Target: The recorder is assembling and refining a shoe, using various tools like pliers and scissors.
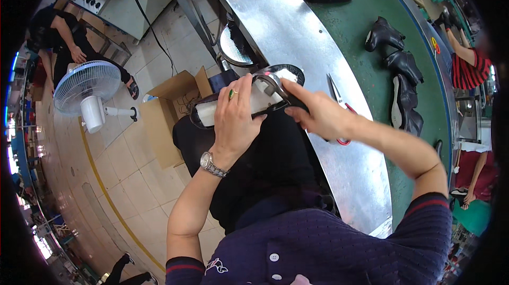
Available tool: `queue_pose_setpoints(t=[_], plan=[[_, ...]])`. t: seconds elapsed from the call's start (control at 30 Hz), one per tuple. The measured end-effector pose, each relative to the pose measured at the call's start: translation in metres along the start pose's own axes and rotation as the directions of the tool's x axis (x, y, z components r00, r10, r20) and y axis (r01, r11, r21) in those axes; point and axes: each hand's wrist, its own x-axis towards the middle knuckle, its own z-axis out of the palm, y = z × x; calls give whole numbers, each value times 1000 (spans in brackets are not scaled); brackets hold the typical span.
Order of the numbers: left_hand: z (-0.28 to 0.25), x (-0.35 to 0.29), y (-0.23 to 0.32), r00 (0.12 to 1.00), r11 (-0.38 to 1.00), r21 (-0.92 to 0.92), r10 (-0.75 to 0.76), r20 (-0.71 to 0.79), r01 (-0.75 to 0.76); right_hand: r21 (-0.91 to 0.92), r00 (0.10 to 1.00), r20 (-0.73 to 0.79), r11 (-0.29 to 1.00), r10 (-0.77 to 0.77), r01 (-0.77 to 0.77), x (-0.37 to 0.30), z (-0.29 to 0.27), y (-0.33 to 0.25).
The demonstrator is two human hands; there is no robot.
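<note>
Over my lap, a dark shoe [205, 114] with a long whitish sole lies across my hands. My left hand [233, 115], wearing a ring and a wristwatch, is closed over it, fingers lying across the pale sole. My right hand [323, 114] grips a dark-handled tool [295, 100] whose curved shiny head is against the shoe; its exact kind is unclear. Just beyond my hands, a round black dish-like thing [300, 75] with white stuff in it is partly covered. Scissors with red handles [336, 90] lie on the metal table [297, 20], beside my right forearm.
An open cardboard box [159, 110] stands left of my knees, near a white fan [91, 91]. A round lamp-like object [235, 45] is at the table's side. Right of the table, a green conveyor belt [344, 36] carries several black boots [405, 99]. Other people sit on both sides.
</note>
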Motion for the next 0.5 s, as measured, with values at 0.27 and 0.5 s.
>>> queue_pose_setpoints(t=[0.27,0.5], plan=[[10,-12,-6,978,993,46,112,-175,-105,-201,971,-146,967,-189,158,-10,14,18],[21,-19,-24,938,912,390,238,-253,-127,-562,968,-10,802,-250,201,5,-37,-46]])
